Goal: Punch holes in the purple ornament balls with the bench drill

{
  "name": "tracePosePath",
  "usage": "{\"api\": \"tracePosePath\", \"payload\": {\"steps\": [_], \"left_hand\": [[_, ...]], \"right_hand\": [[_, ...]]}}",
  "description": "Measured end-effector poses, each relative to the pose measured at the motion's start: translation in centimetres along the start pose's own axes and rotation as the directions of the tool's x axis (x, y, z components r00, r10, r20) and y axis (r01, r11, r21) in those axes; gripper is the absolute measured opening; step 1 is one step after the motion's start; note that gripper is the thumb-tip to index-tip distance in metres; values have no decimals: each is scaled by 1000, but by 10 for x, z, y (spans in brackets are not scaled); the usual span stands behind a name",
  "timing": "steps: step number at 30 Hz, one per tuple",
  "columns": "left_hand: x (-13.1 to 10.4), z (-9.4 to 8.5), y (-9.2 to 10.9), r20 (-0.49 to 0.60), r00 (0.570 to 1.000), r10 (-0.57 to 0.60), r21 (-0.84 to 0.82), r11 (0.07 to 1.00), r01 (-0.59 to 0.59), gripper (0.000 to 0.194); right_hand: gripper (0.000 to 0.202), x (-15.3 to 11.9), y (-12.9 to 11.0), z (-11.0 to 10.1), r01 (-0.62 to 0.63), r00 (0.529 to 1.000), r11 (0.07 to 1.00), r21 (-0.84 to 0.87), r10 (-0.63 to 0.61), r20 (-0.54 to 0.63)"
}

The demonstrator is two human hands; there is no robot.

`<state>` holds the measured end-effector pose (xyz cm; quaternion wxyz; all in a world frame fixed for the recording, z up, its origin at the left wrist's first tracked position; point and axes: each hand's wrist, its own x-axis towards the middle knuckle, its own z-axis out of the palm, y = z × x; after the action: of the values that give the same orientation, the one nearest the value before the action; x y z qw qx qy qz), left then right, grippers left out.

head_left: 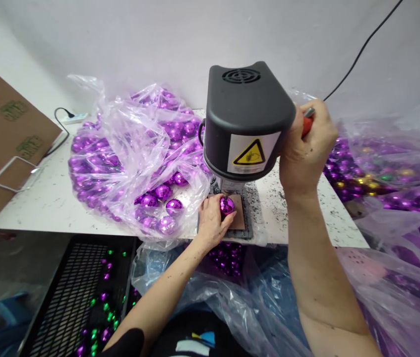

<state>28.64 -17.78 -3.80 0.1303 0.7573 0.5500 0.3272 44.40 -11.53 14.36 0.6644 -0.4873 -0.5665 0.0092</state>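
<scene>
A black press machine (pixel 249 109) with a yellow warning label stands on the white table. Beneath its head, a shiny purple ball (pixel 226 205) rests on a brown pad (pixel 238 218) over a dark base. My left hand (pixel 212 218) holds this ball between thumb and fingers from the left side. My right hand (pixel 308 144) is wrapped round the red-and-metal handle (pixel 307 122) at the right of the machine. Just left of my left hand, several purple balls (pixel 163 192) lie at the mouth of a clear plastic bag (pixel 135 144) full of more balls.
A cardboard box (pixel 5 134) stands at the left. Below the table edge are a black crate (pixel 68 292) with green and purple balls and an open plastic bag (pixel 180 272). More bagged balls (pixel 391 198) lie right. Dark flecks litter the table (pixel 329 223).
</scene>
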Motion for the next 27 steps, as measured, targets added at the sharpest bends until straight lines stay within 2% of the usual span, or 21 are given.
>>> {"api": "tracePosePath", "payload": {"steps": [4, 6, 9, 12, 17, 22, 27], "left_hand": [[-1, 0, 1, 3, 1000, 7, 24, 1000, -7, 44], [-1, 0, 2, 6, 1000, 7, 24, 1000, -7, 43], [-1, -1, 3, 14, 1000, -3, 11, 1000, 3, 41], [-1, -3, 4, 21, 1000, -15, -16, 1000, 15, 40], [-1, -5, 5, 27, 1000, -8, -42, 999, 9, 45], [-1, -5, 5, 42, 999, -14, -45, 999, 15, 45], [-2, -4, 3, 50, 999, -9, -59, 998, 11, 44]], "right_hand": [[44, -3, -6, -7, 27, 999, 999, -38, -26, 19], [36, -11, -8, -12, 86, 996, 994, -68, -87, -12], [20, -35, -4, -22, 228, 966, 966, -124, -240, -95], [8, -66, 6, -32, 337, 932, 935, -107, -348, -104], [5, -97, 15, -41, 281, 959, 959, -19, -282, -32], [2, -94, 12, -33, 295, 952, 956, 9, -293, -85], [13, -93, 3, -26, 241, 961, 970, -25, -242, -135]]}}
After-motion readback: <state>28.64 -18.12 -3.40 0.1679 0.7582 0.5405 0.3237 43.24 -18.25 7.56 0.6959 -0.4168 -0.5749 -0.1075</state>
